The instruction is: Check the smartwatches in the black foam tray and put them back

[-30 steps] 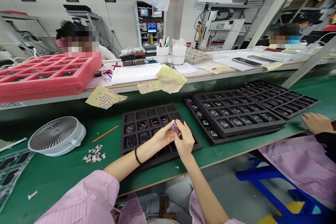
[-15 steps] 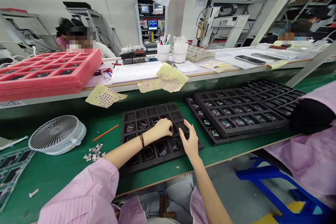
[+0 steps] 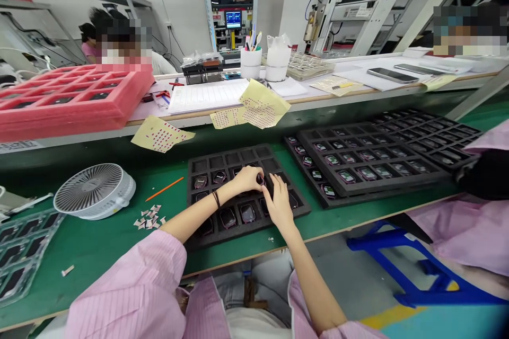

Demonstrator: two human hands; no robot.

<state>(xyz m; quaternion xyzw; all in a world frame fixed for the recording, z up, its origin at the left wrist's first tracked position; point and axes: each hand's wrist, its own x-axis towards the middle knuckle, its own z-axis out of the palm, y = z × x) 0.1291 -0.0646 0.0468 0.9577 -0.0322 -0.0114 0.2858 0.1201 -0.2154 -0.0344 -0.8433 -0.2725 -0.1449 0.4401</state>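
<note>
closer now, right hand [image 3: 280, 205] spreads beside left hand [image 3: 247, 179] pinching watch [image 3: 260, 178]; green surface [image 3: 105, 243], fan [image 3: 94, 190] at nine o'clock, room's screen [image 3: 233, 19] at twelve.

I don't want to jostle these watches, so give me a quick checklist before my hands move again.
1. Watch piece in the left hand: ok
2. Right hand touching that piece: cannot tell
3. Foam tray resting on the green bench: ok
4. Orange stick and pale scraps off the tray: ok
5. Fan apart from the tray: ok
6. Underside of the piece undamaged: cannot tell
</note>
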